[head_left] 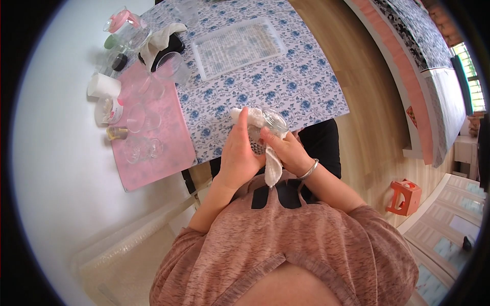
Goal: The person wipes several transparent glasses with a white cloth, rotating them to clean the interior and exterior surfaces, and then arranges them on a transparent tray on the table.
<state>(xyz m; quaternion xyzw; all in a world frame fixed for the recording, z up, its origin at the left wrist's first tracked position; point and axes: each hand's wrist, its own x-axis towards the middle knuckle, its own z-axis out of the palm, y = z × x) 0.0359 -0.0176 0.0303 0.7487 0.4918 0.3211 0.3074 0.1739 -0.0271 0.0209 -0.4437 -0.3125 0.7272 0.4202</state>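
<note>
Above the near edge of the table, in front of my chest, I hold a clear drinking glass (275, 121) tilted on its side. My left hand (237, 159) is closed around its left part, fingers pointing up along it. My right hand (290, 153), with a silver bangle at the wrist, grips its other side with the thumb on the glass. A white cloth (273, 166) is wrapped partly around the glass, and one end hangs below my right hand. Some fingers are hidden behind the glass and cloth.
A blue-flowered cloth covers the table (214, 120). On it lie a clear plastic tray (200, 65) and a pink mat (173, 171) with several clear glasses (136, 120). A pitcher (133, 31) and white roll (105, 85) stand by the wall. A red stool (407, 199) is on the floor.
</note>
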